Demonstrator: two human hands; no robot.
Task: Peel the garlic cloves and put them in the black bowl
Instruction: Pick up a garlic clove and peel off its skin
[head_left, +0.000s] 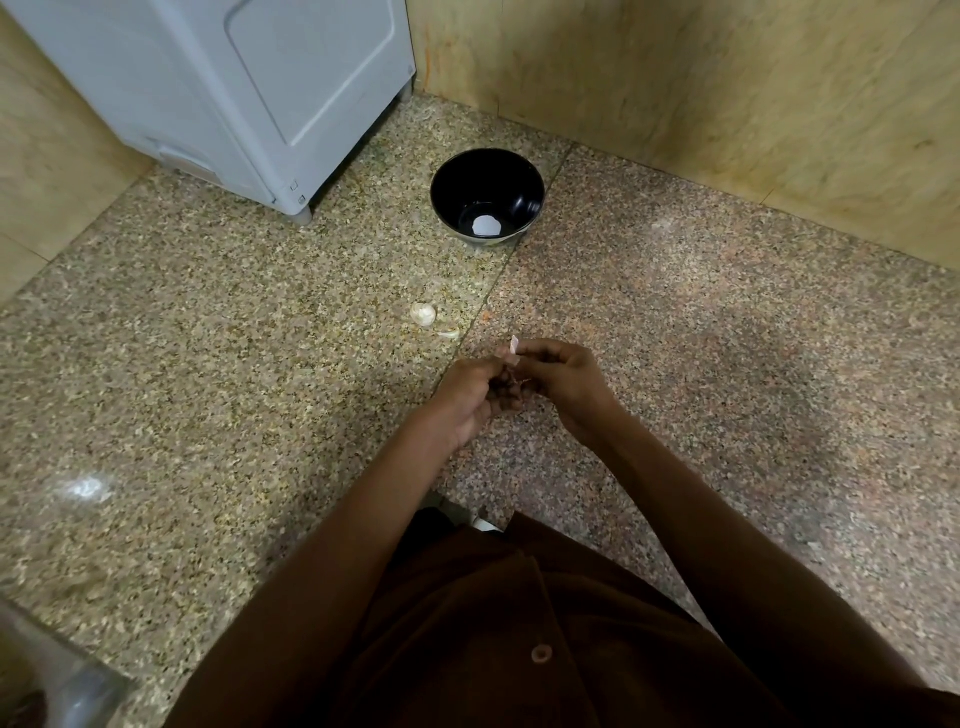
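Speckled floor (208, 364), white appliance (234, 93) beside black bowl (487, 195) (hands (519, 387) pinching garlic clove (514, 352)).

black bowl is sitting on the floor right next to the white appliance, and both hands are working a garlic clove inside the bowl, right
Not quite. The black bowl does sit on the floor beside the white appliance, but the head view shows the left hand and right hand working the garlic clove well short of the bowl, nearer the person, not inside it.

Bare floor (260, 364) lies beside black bowl (487, 193)
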